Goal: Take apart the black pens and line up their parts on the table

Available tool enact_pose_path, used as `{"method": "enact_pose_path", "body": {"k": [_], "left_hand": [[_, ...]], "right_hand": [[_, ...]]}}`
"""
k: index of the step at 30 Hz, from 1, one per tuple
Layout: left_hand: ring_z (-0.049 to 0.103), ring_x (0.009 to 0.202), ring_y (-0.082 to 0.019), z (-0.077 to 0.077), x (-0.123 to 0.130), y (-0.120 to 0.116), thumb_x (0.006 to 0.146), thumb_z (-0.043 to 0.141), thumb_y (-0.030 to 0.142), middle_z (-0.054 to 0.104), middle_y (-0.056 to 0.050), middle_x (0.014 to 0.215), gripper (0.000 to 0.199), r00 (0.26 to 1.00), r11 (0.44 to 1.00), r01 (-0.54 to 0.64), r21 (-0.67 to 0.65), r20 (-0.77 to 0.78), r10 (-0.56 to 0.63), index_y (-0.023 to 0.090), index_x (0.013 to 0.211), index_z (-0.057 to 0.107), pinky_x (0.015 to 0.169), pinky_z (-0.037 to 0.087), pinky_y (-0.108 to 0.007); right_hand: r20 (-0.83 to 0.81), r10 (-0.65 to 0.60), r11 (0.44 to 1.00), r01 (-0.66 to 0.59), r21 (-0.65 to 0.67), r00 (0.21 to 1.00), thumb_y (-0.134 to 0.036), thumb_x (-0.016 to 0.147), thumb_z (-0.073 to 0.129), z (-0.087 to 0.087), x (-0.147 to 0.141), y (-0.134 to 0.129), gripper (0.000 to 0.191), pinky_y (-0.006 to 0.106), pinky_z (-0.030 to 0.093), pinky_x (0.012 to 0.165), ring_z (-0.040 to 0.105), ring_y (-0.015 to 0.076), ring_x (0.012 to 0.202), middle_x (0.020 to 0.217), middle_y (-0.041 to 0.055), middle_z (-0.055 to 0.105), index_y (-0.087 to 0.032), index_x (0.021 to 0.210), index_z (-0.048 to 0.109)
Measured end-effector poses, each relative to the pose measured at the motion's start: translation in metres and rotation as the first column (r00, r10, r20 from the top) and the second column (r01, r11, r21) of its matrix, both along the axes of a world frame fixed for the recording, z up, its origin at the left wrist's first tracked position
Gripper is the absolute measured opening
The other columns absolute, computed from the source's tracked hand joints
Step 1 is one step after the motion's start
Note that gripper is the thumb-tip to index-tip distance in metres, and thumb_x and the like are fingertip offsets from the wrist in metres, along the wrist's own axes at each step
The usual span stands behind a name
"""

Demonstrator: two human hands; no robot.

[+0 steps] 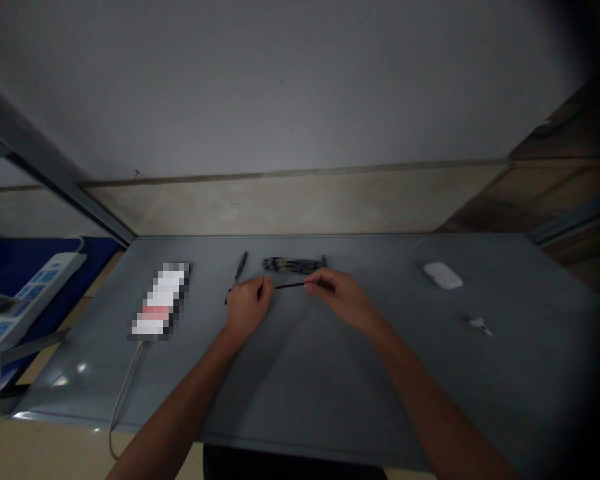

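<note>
A thin black rod (290,285) spans the short distance between my two hands, low over the table. My right hand (343,297) pinches its right end between thumb and fingers. At the rod's other end, the curled fingers of my left hand (250,305) close on it, though the fingertips are partly hidden. A dark pen (241,267) lies slanted just behind my left hand, which covers part of it. Just beyond the rod rests a bundle of dark pens (295,265), lying crosswise side by side.
The grey table (300,387) backs onto a wall (290,207). At left lies a blurred-out phone (160,300) with a white cable (125,387) over the front edge. A white rounded case (443,275) and a small white piece (480,325) are at right. A power strip (35,293) sits beyond the left edge.
</note>
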State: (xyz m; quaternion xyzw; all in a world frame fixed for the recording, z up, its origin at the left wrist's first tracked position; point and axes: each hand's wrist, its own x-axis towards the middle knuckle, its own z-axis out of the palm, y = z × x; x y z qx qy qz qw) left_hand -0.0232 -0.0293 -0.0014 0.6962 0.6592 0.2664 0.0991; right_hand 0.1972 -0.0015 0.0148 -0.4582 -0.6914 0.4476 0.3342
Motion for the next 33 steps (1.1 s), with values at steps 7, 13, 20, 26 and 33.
{"method": "enact_pose_path", "body": {"k": [7, 13, 20, 26, 33], "left_hand": [[0.05, 0.053, -0.014, -0.001, -0.0017, 0.0002, 0.1, 0.039, 0.038, 0.062, -0.005, 0.058, 0.049, 0.999, 1.0, -0.003, 0.003, -0.034, 0.003, 0.016, 0.063, 0.06, 0.056, 0.023, -0.028], [0.054, 0.055, -0.014, -0.002, -0.0047, 0.0013, 0.101, 0.039, 0.037, 0.067, -0.006, 0.063, 0.048, 0.997, 1.0, -0.013, 0.021, -0.073, 0.015, 0.016, 0.065, 0.063, 0.056, 0.023, -0.028], [0.055, 0.055, -0.015, -0.0009, -0.0025, 0.0008, 0.101, 0.04, 0.036, 0.068, -0.007, 0.064, 0.048, 0.996, 1.0, -0.014, 0.018, -0.084, 0.016, 0.015, 0.065, 0.065, 0.057, 0.024, -0.029], [0.055, 0.054, -0.014, -0.002, -0.0039, 0.0014, 0.101, 0.04, 0.036, 0.069, -0.007, 0.064, 0.048, 0.995, 0.999, -0.025, 0.038, -0.096, 0.029, 0.015, 0.065, 0.064, 0.056, 0.024, -0.029], [0.056, 0.054, -0.015, -0.001, -0.0045, 0.0017, 0.101, 0.04, 0.037, 0.068, -0.007, 0.062, 0.049, 0.994, 0.999, -0.035, 0.022, -0.103, 0.037, 0.015, 0.064, 0.063, 0.055, 0.024, -0.029]], "right_hand": [[0.075, 0.033, 0.997, -0.027, -0.078, 0.997, -0.046, 0.096, 0.048, -0.0026, -0.0004, -0.0008, 0.04, 0.026, 0.038, 0.054, 0.051, 0.0139, 0.054, 0.059, 0.0001, 0.057, -0.019, 0.071, 0.064], [0.01, 0.025, 1.0, -0.025, 0.006, 1.0, -0.033, 0.086, 0.063, -0.0041, -0.0019, -0.0005, 0.015, 0.027, 0.045, 0.068, 0.062, 0.017, 0.075, 0.08, 0.0029, 0.068, -0.02, 0.084, 0.069], [0.106, 0.033, 0.998, -0.027, -0.063, 0.994, -0.045, 0.095, 0.05, -0.0047, -0.0006, -0.0001, 0.039, 0.026, 0.039, 0.055, 0.055, 0.0147, 0.057, 0.063, 0.0017, 0.062, -0.019, 0.072, 0.066], [0.02, 0.027, 1.0, -0.027, -0.014, 0.999, -0.034, 0.085, 0.063, -0.0036, -0.0001, -0.0002, 0.017, 0.027, 0.046, 0.067, 0.063, 0.0176, 0.073, 0.077, 0.0035, 0.069, -0.019, 0.081, 0.069], [0.091, 0.025, 0.997, -0.019, -0.069, 0.996, -0.046, 0.095, 0.05, -0.0067, -0.0007, -0.0002, 0.04, 0.027, 0.04, 0.056, 0.057, 0.0152, 0.058, 0.063, 0.0024, 0.064, -0.019, 0.071, 0.067]]}}
